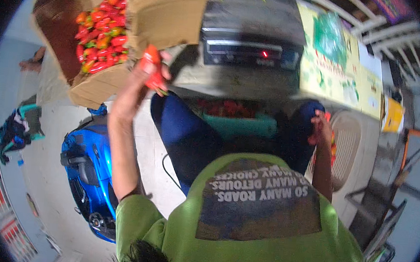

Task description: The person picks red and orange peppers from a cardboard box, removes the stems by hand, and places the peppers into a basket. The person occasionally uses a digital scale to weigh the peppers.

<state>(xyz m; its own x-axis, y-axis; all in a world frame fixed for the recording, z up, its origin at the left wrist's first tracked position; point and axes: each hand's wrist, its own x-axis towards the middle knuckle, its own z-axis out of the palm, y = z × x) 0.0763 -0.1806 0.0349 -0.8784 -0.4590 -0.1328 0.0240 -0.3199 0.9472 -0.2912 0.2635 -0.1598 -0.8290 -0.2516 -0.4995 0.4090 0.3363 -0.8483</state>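
My left hand point(133, 87) grips a shiny red pepper point(153, 71), its green stem end pointing down towards my knee. Just beyond it stands an open cardboard box point(164, 11) with a heap of red and orange peppers point(104, 34) inside. My right hand point(320, 129) is by my right knee, beside a beige perforated plastic basket point(345, 150) with a few red peppers point(333, 147) in it. Red shows at its fingers, but blur hides whether it holds anything. Between my knees, a teal plastic container point(238, 125) has dark red contents point(227, 108).
Ahead sits a black device point(254, 56) with a red light, seemingly a digital scale. Right of it, a green plastic bag point(330, 38) lies on a pale yellow printed carton point(334, 80). A blue ride-on toy car point(94, 166) stands at my left. White railings point(401, 39) are at far right.
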